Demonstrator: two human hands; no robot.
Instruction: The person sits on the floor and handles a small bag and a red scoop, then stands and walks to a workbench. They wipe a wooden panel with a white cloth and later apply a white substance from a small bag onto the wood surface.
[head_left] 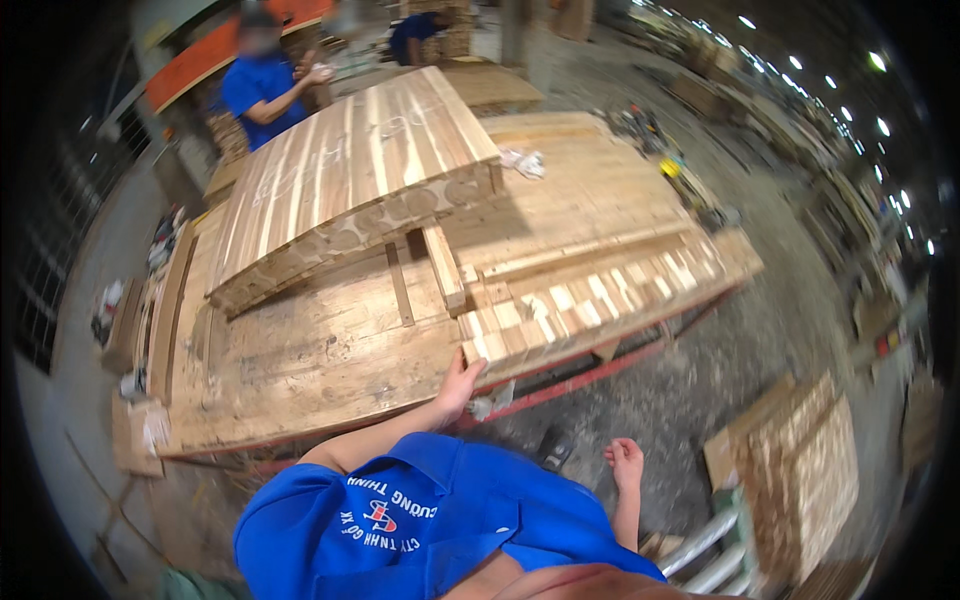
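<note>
My left hand (460, 385) grips the near left end of a long row of light and dark wood blocks (590, 306). The row lies along the near right edge of a big wooden worktable (290, 372). Away from the table, low on the right, hangs my right hand (625, 462); its fingers are curled and nothing shows in them. Beyond the row, a thick striped wood panel (365, 165) sits tilted on supports, with chalk-like marks on top. One wooden bar (443, 268) runs from beneath the panel toward the row.
A person in blue (262, 90) stands behind the panel, another (415, 38) farther back. A white cloth (523, 162) lies on the table; a yellow tool (670, 168) is at its right edge. Stacked wood panels (800, 480) and metal rails (705, 545) stand on the lower right.
</note>
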